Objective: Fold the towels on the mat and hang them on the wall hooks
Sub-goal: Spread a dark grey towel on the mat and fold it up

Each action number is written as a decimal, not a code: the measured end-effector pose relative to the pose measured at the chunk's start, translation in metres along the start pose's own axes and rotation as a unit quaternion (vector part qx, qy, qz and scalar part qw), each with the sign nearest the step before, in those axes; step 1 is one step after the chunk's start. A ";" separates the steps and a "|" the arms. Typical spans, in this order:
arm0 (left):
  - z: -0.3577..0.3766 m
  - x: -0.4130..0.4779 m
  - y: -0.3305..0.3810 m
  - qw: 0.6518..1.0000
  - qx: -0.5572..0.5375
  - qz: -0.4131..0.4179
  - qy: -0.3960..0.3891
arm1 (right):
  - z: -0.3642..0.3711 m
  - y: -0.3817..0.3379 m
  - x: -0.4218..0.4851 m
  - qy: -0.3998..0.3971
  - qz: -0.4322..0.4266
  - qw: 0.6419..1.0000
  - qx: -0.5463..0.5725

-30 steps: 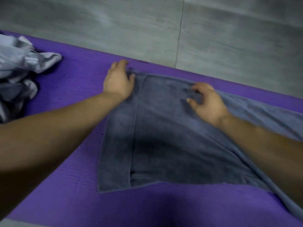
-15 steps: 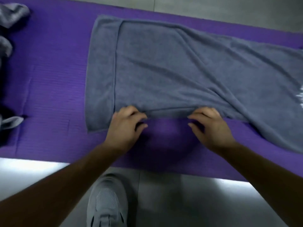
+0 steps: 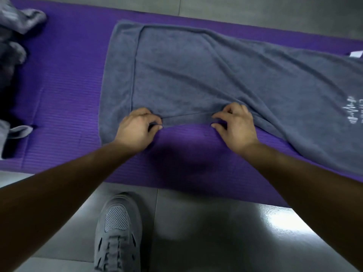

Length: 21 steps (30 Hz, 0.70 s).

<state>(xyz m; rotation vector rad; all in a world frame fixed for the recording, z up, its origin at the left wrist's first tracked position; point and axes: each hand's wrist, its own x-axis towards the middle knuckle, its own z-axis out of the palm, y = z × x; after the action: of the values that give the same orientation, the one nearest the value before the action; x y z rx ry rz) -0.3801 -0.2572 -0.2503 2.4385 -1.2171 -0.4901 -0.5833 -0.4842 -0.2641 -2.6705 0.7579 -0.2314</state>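
A long grey towel [image 3: 196, 71] lies spread across the purple mat [image 3: 66, 83], folded lengthwise with its left end squared and its right part slanting off toward the near edge. My left hand [image 3: 137, 128] pinches the towel's near hem between thumb and fingers. My right hand [image 3: 233, 124] pinches the same hem a short way to the right, and the hem runs taut between them. White lettering [image 3: 353, 112] shows on the towel at the far right. No wall hooks are in view.
A heap of lighter grey towels [image 3: 13, 36] sits on the mat at the far left. My grey shoe [image 3: 117, 230] stands on the glossy tiled floor [image 3: 216, 232] just in front of the mat's near edge.
Both hands came from the towel's far edge to its near hem and took hold of it. Since half a second ago they have spread slightly apart, pulling the hem taut.
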 end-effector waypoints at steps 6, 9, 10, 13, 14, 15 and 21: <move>-0.009 -0.022 -0.013 0.991 0.042 0.108 -0.059 | -0.009 -0.013 -0.012 -0.012 -0.039 0.999 -0.037; -0.018 -0.033 -0.028 0.984 0.084 0.136 -0.078 | -0.012 -0.018 -0.048 -0.055 -0.095 0.994 -0.005; -0.020 -0.036 -0.034 0.982 0.096 0.141 -0.084 | -0.013 -0.016 -0.059 -0.062 -0.098 0.993 0.006; -0.024 -0.045 -0.038 0.973 0.132 0.165 -0.095 | -0.020 0.000 -0.075 -0.067 -0.055 0.996 0.018; -0.024 -0.046 -0.034 0.969 0.145 0.179 -0.093 | -0.025 0.007 -0.077 -0.066 -0.041 0.997 0.014; -0.025 -0.046 -0.027 0.964 0.160 0.194 -0.091 | -0.030 0.014 -0.079 -0.067 -0.032 0.997 0.008; -0.032 -0.011 0.046 0.903 0.234 0.298 -0.202 | -0.076 0.075 -0.097 -0.112 0.026 0.993 -0.013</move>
<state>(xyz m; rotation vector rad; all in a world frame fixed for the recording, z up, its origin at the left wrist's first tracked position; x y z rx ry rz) -0.4031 -0.2685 -0.1994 2.1755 -2.3903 -0.5777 -0.7200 -0.5135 -0.2279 -2.6385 0.7611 0.0917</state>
